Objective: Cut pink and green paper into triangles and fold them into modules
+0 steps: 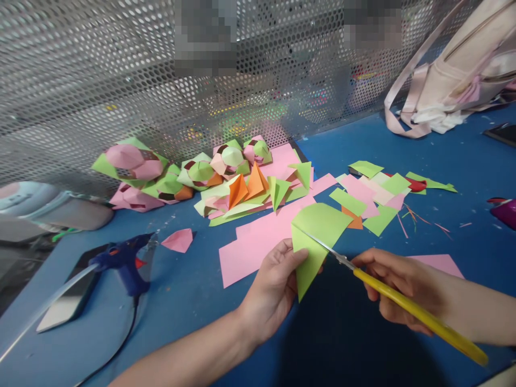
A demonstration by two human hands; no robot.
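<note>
Pinched between the thumb and fingers of my left hand is a sheet of light green paper, its lower corner pointing down. My right hand grips a pair of scissors with yellow handles. The metal blades lie across the green paper, reaching near its left edge; part of the sheet bends up above them. Under and behind my hands are pink paper sheets. Farther back, folded orange paper pieces and green ones stand on a paper pile.
A blue glue gun with its cord lies on the left beside a phone. Folded paper balls line the perforated metal partition. Paper scraps spread right of centre. A pale pink bag stands back right on the blue table.
</note>
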